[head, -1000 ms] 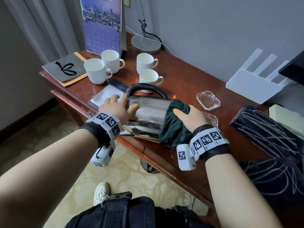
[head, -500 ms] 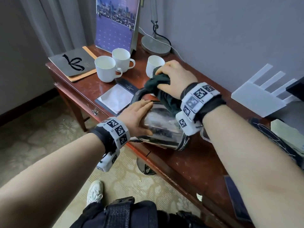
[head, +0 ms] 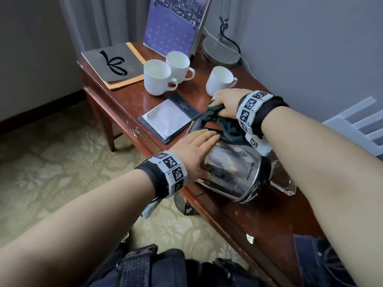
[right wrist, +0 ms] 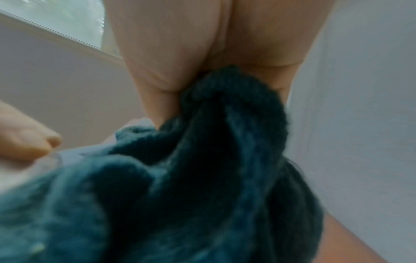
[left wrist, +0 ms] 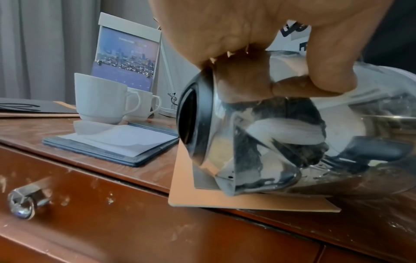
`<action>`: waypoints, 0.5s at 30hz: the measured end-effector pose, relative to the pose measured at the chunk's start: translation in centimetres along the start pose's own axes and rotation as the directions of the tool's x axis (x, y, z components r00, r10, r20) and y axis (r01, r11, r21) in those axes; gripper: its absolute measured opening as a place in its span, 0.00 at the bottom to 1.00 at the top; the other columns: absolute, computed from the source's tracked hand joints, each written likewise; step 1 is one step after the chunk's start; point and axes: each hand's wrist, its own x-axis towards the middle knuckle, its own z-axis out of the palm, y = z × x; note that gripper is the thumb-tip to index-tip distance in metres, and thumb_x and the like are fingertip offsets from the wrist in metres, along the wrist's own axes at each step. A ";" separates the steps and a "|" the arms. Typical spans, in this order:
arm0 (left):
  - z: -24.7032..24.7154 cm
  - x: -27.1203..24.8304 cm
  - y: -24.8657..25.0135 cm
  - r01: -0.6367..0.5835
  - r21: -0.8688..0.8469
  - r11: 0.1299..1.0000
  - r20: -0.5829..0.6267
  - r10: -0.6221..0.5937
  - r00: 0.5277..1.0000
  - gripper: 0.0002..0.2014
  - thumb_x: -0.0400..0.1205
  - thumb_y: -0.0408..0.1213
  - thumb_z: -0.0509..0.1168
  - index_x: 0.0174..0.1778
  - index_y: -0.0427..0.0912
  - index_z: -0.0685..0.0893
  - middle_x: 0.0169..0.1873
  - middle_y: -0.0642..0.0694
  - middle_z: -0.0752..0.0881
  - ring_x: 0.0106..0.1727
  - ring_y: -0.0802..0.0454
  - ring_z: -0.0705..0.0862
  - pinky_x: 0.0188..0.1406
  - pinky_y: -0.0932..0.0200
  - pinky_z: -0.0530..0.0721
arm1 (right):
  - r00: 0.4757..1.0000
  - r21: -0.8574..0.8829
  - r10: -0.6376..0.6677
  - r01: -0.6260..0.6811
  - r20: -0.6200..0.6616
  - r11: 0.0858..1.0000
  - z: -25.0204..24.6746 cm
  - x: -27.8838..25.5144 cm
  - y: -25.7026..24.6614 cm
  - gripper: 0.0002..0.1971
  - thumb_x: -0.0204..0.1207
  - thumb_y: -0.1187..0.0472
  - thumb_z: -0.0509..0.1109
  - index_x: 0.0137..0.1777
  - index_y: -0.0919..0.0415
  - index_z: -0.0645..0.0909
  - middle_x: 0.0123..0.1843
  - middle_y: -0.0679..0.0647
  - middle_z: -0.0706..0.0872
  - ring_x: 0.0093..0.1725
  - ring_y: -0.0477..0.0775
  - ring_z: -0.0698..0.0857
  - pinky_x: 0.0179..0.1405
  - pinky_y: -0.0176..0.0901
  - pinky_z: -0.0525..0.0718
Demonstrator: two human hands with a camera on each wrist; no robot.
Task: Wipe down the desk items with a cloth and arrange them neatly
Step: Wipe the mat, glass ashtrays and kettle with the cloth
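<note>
A shiny steel kettle [head: 232,168] lies on its side near the front edge of the wooden desk [head: 269,220], its black lid rim [left wrist: 191,115] facing left. My left hand [head: 194,148] rests flat on the kettle's upper side with straight fingers, and its thumb [left wrist: 333,67] presses the steel. My right hand [head: 226,102] grips a dark green cloth [head: 228,123] bunched round the kettle's black handle. In the right wrist view the cloth [right wrist: 202,178] fills the frame below the palm. The fingers themselves are hidden.
Three white cups [head: 157,77] [head: 179,65] [head: 219,79] stand behind a notepad [head: 167,119]. Further back are a calendar [head: 174,23], a lamp base [head: 219,52] and a folder [head: 112,63]. A glass ashtray [head: 281,179] touches the kettle's base side. A thin card [left wrist: 225,201] lies under the kettle.
My right hand carried the cloth from the kettle's body up to the handle and now grips it there. The left hand stayed on the kettle, fingers flatter.
</note>
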 end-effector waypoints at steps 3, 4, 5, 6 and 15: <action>-0.2 0.1 0.5 0.049 -0.024 0.999 0.008 -0.049 0.999 0.51 0.72 0.59 0.69 0.82 0.46 0.45 0.82 0.50 0.48 0.82 0.52 0.46 0.79 0.61 0.42 | 0.977 -0.049 0.211 -0.209 0.032 0.977 0.6 -2.5 3.2 0.15 0.72 0.60 0.65 0.54 0.42 0.84 0.44 0.52 0.85 0.45 0.60 0.83 0.45 0.43 0.81; -0.3 0.2 0.6 0.063 -0.031 0.998 0.011 -0.063 0.998 0.51 0.72 0.58 0.70 0.82 0.46 0.45 0.82 0.50 0.49 0.82 0.52 0.46 0.78 0.62 0.41 | 0.964 -0.007 0.263 -0.263 0.035 0.965 1.1 -3.8 4.2 0.15 0.73 0.59 0.66 0.57 0.42 0.84 0.49 0.53 0.86 0.49 0.60 0.83 0.49 0.44 0.82; -0.4 0.4 0.7 0.071 -0.037 0.997 0.016 -0.071 0.997 0.51 0.72 0.58 0.70 0.82 0.46 0.46 0.82 0.50 0.49 0.82 0.52 0.47 0.78 0.62 0.42 | 0.951 0.080 0.308 -0.308 0.014 0.948 1.5 -5.4 5.0 0.16 0.74 0.59 0.67 0.59 0.43 0.83 0.54 0.53 0.87 0.53 0.59 0.83 0.54 0.45 0.81; -0.6 0.6 0.8 0.077 -0.041 0.996 0.025 -0.076 0.997 0.51 0.72 0.57 0.71 0.82 0.46 0.46 0.81 0.49 0.50 0.82 0.51 0.47 0.78 0.62 0.43 | 0.933 0.199 0.358 -0.345 -0.032 0.917 1.9 -6.8 5.8 0.16 0.74 0.59 0.68 0.62 0.45 0.82 0.58 0.53 0.86 0.57 0.58 0.82 0.58 0.43 0.78; -1.3 2.8 2.8 0.195 0.037 0.980 0.139 -0.198 0.970 0.53 0.61 0.65 0.72 0.79 0.65 0.51 0.79 0.44 0.52 0.80 0.42 0.51 0.80 0.47 0.53 | 0.595 0.754 0.720 -0.271 -0.358 0.599 7.3 -18.7 6.7 0.14 0.75 0.59 0.69 0.61 0.56 0.77 0.62 0.58 0.77 0.62 0.57 0.76 0.55 0.35 0.66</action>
